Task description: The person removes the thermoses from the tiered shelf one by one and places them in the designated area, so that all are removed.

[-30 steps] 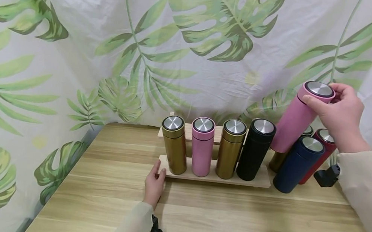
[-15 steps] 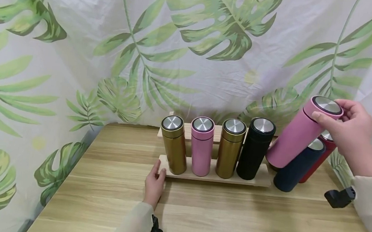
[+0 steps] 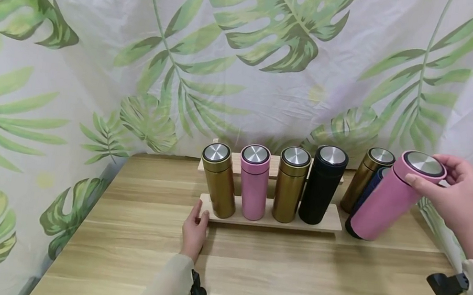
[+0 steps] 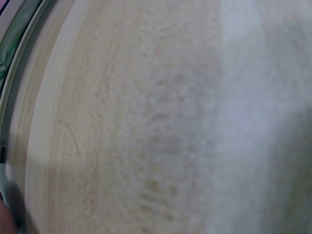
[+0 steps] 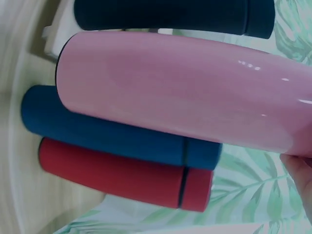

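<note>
My right hand (image 3: 460, 200) grips a pink vacuum flask (image 3: 391, 197) near its silver-topped lid and holds it tilted, base toward the lower left. Behind it in the head view are a navy flask (image 3: 371, 185) and a gold flask (image 3: 364, 182). The right wrist view shows the pink body beside the blue flask (image 5: 117, 126) and a red flask (image 5: 122, 173). With its thumb and fingers nearly straight, my left hand (image 3: 194, 232) touches the left end of a light wooden two-step rack (image 3: 263, 221). The left wrist view shows mostly blurred tabletop (image 4: 136, 117).
Along the rack's front step stand a gold flask (image 3: 219, 184), a pink flask (image 3: 253, 183), another gold flask (image 3: 290, 187) and a black flask (image 3: 323, 188). A leaf-print cloth (image 3: 268, 88) hangs behind the wooden table (image 3: 275, 276).
My right hand has carried the pink flask down, rightward and toward me, from behind the navy flask to in front of it. The gold flask behind shows again. My left hand stays at the rack.
</note>
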A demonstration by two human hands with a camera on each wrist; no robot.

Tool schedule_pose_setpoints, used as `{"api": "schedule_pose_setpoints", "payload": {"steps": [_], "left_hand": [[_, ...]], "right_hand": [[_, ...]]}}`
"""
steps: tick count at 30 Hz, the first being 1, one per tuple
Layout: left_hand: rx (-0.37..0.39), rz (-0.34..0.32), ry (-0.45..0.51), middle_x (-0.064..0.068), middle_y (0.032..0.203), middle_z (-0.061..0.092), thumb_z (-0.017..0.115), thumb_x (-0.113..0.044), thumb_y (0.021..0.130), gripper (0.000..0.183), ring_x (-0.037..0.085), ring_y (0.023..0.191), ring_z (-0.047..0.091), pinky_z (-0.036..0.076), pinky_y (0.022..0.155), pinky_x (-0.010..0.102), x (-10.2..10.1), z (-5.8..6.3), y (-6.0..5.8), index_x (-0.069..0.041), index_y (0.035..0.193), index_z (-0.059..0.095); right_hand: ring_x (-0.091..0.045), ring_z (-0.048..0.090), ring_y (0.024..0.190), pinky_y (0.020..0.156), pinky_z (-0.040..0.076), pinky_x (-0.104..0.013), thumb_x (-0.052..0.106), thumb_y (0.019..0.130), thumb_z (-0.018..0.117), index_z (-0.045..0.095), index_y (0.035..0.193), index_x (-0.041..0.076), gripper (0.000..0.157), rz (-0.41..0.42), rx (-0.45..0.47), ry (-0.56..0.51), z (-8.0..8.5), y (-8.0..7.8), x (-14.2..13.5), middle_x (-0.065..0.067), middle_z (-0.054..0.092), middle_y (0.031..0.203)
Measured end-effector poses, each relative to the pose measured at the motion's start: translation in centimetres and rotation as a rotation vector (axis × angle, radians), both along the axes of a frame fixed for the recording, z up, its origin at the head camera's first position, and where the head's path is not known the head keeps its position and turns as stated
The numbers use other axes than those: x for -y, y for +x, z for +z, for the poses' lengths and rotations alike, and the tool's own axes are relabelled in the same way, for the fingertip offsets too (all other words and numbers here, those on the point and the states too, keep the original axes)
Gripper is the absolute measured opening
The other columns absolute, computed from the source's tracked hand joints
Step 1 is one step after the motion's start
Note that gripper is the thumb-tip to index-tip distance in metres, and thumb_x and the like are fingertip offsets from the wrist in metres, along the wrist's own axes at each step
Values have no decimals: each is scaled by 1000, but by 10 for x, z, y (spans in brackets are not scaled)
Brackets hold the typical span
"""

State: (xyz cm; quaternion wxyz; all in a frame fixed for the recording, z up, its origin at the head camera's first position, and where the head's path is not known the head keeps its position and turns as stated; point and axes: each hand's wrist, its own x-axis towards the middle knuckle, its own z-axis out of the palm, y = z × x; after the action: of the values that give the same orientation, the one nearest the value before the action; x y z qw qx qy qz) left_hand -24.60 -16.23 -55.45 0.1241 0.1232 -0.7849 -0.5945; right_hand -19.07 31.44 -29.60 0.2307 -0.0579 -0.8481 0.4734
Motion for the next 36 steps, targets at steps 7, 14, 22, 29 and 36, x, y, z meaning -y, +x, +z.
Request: {"api": "schedule_pose_setpoints", "payload": {"steps": [7, 14, 22, 29, 36], "left_hand": [[2, -11, -2, 3, 145, 39, 52, -29, 95, 50, 16, 102, 50, 45, 79, 22, 1, 3, 1, -16, 141, 40], [10, -16, 0, 2, 146, 37, 52, -31, 95, 51, 14, 117, 45, 45, 87, 26, -1, 3, 1, -17, 142, 39], [4, -10, -6, 3, 146, 38, 52, -27, 95, 50, 16, 109, 49, 46, 85, 26, -1, 5, 3, -15, 142, 40], [-21, 7, -9, 7, 144, 41, 53, -25, 95, 48, 15, 89, 51, 45, 73, 17, -3, 6, 4, -12, 140, 42], [-26, 10, -18, 8, 143, 42, 54, -24, 94, 48, 17, 110, 49, 44, 84, 21, -3, 7, 4, -11, 139, 43]], "right_hand": [[13, 48, 75, 59, 39, 0, 8, 72, 77, 48, 97, 38, 48, -8, -21, -19, -21, 9, -11, 27, 50, 86], [17, 47, 77, 63, 37, 2, 9, 72, 77, 46, 96, 37, 48, -81, -16, -30, -43, 13, -22, 30, 49, 85], [15, 42, 81, 67, 34, 2, 17, 73, 78, 41, 99, 39, 50, -216, 49, -40, -63, 9, -28, 25, 42, 92], [13, 38, 80, 65, 32, -2, 23, 73, 78, 49, 117, 19, 52, -304, 113, -40, -75, 3, -28, 24, 40, 90], [11, 37, 82, 67, 31, -5, 27, 73, 77, 47, 121, 14, 58, -339, 155, -48, -85, -5, -30, 23, 38, 92]]}}
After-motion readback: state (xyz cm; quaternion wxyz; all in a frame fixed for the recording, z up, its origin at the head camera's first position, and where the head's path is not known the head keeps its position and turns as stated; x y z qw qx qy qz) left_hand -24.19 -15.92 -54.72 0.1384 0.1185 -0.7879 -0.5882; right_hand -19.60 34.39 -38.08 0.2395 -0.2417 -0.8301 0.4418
